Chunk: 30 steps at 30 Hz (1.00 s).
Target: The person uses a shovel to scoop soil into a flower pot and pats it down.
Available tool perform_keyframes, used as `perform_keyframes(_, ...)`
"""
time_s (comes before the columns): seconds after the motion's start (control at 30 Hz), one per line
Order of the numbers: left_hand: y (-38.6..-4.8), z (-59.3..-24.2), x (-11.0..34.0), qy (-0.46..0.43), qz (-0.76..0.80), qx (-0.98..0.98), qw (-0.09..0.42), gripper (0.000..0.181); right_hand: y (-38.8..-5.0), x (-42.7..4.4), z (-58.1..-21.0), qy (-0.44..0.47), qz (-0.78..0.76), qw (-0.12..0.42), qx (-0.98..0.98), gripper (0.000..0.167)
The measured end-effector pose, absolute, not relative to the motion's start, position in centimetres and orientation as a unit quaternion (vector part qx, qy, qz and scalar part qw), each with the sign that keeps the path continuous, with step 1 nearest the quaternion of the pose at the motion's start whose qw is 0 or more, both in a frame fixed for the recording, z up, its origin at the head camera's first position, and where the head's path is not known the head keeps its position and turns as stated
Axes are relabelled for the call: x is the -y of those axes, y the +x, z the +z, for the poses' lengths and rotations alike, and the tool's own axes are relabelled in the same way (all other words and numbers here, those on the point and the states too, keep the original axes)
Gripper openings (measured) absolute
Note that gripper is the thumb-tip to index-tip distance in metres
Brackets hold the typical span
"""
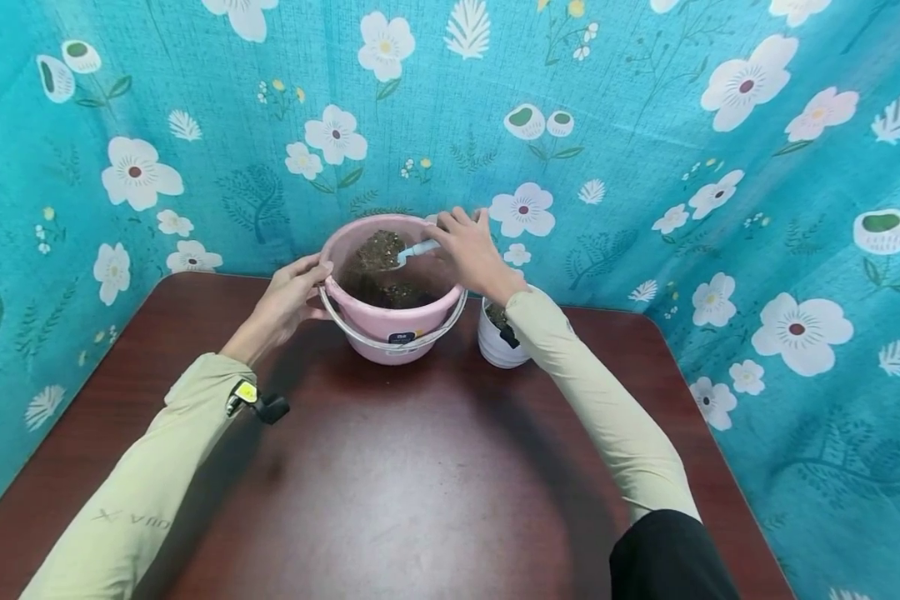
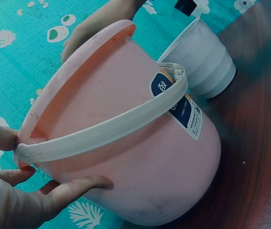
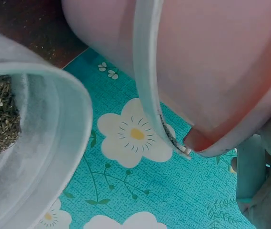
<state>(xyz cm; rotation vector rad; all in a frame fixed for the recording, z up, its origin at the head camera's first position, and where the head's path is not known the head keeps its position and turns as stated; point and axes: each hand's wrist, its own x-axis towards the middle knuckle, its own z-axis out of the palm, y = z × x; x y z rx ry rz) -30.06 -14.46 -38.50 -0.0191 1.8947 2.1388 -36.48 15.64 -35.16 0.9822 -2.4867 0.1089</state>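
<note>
A dark reddish-brown table (image 1: 390, 483) with a glossy, rounded-cornered top carries a white-handled pink bucket (image 1: 393, 321) and, just beside it, a smaller white pot (image 1: 498, 348).

Left arm (image 1: 146, 462): extends from near left toward the far side. Left hand (image 1: 283, 297): grips, fingers spread. Right arm (image 1: 596, 396): extends from near right, slanting far-left. Right hand (image 1: 471, 252): grips, fingers bent.

table (image 1: 390, 500): dark red-brown, glossy top | floral cloth (image 1: 450, 108): turquoise, behind table and along its left and right sides
</note>
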Motion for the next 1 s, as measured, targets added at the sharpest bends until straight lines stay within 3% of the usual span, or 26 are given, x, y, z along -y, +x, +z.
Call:
perform_keyframes(0.47, -30.1, -38.7, 14.5, -0.002, 0.738, -0.661, 0.133, 0.063, -36.3, -17.8, -36.1, 0.351, 0.103, 0.272, 0.89, 0.026)
perform_keyframes(1.0, -30.1, -38.9, 14.5, 0.001, 0.755, -0.642, 0.133, 0.061, -35.1, -21.6, -35.0, 0.337, 0.105, 0.247, 0.902, 0.028)
